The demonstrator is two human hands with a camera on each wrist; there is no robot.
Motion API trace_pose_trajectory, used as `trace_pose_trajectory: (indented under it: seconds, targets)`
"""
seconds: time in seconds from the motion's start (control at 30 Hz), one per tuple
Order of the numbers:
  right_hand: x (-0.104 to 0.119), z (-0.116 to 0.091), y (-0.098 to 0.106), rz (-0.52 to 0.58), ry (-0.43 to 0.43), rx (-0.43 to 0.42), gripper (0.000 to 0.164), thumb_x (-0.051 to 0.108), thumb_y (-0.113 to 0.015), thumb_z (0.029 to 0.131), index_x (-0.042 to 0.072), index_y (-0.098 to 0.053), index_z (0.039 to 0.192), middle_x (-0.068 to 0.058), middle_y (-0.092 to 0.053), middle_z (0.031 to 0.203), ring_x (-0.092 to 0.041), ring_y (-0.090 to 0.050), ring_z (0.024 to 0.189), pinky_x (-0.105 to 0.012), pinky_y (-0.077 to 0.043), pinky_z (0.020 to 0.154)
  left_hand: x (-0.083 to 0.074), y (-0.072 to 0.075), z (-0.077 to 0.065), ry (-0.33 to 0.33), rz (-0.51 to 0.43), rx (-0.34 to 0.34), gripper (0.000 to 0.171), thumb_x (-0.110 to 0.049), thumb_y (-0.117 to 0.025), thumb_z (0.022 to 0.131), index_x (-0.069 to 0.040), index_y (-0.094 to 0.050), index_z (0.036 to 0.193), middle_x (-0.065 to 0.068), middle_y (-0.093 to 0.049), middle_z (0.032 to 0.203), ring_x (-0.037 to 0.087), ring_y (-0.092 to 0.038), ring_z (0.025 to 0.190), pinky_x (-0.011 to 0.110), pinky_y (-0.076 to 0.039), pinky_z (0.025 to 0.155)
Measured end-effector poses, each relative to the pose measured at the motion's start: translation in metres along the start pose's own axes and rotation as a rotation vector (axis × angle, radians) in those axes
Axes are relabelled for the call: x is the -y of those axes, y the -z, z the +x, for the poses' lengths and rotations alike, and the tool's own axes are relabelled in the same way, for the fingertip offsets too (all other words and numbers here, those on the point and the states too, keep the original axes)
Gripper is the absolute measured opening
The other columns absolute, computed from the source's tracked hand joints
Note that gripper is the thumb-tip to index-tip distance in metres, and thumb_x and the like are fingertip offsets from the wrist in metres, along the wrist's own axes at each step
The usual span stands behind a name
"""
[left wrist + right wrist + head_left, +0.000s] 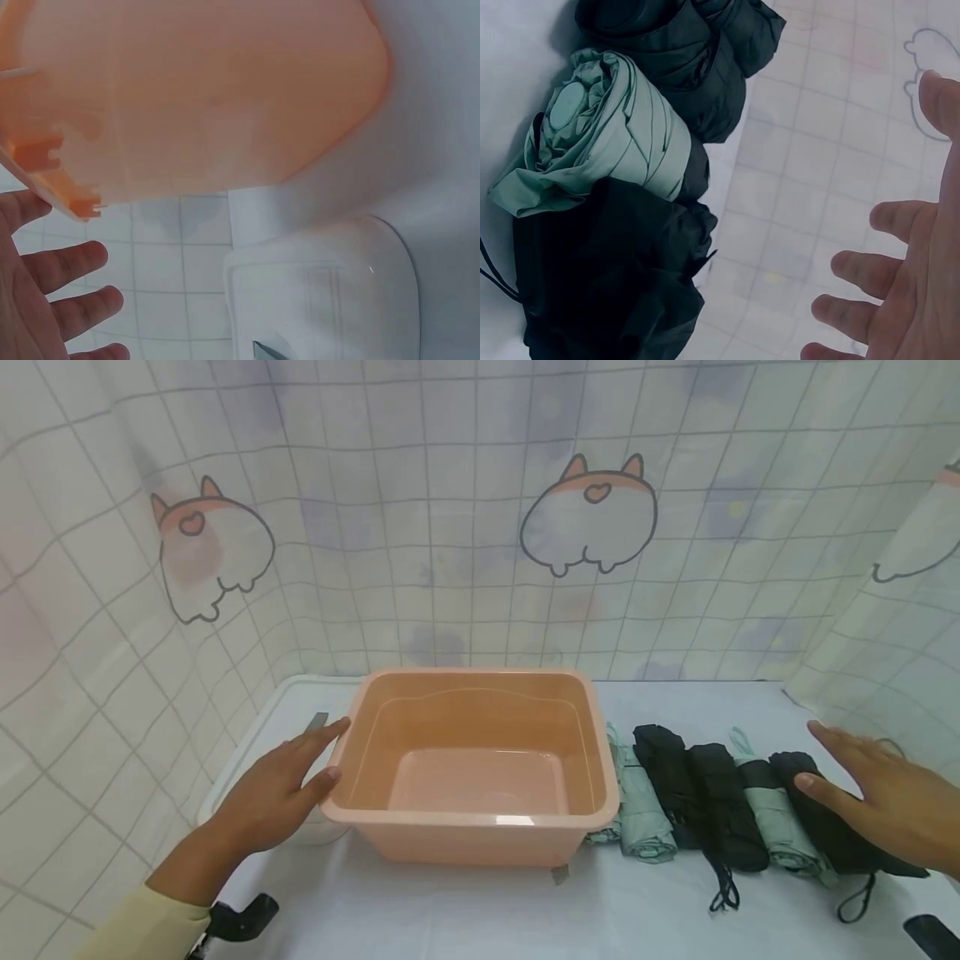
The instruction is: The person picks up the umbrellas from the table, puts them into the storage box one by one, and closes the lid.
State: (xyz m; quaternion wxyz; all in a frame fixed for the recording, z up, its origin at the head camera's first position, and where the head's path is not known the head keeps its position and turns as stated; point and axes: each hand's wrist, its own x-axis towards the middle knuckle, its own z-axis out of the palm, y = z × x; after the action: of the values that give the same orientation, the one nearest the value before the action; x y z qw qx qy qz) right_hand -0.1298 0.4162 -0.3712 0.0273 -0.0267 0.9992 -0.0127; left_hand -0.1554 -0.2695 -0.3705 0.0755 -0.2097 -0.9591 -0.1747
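A peach plastic basin [465, 843] stands upright with nothing inside. At its left rim, my left hand [270, 797] touches the edge with its fingers spread; the left wrist view has one fingertip at the rim [37, 191]. My right hand [888, 802] hovers over the right end of a row of folded umbrellas, fingers extended, holding nothing. That row has a black umbrella [825, 831] nearest the hand, then a mint umbrella [783, 822], two black ones [727, 814] and a mint one [645, 818] beside the basin. The basin partly hides more mint fabric [609, 831].
Left of the basin lies a white plastic container [322, 292], partly hidden behind my hand and the basin. The white tabletop [450, 914] is enclosed by a gridded curtain [450, 568] at the back and sides. Umbrella cords [723, 893] trail toward the front.
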Motion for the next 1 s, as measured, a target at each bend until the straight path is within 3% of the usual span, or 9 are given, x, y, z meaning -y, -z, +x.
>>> trace_pose_trajectory:
  seconds: [0.33,1.0]
  targets:
    - [-0.009,0.003,-0.006,0.020,-0.026,0.020,0.093,0.062,-0.040,0.104,-0.013,-0.018,0.153,-0.052,-0.035,0.135,-0.071,-0.041,0.118,-0.080,-0.036,0.088,-0.002,-0.002,-0.003,0.038,-0.023,0.000,0.062,-0.043,-0.044,0.108,-0.023,-0.027,0.164,0.015,-0.041,0.159,0.045,-0.041,0.141,0.072,-0.037,0.103]
    - [-0.035,0.010,-0.020,0.205,-0.132,0.011,0.088,0.059,-0.038,0.106,-0.021,-0.031,0.141,-0.052,-0.034,0.132,-0.071,-0.034,0.118,-0.081,-0.032,0.092,-0.002,-0.004,-0.001,0.094,-0.028,0.023,0.062,-0.047,-0.042,0.108,-0.028,-0.025,0.164,0.014,-0.040,0.160,0.045,-0.041,0.141,0.073,-0.037,0.103]
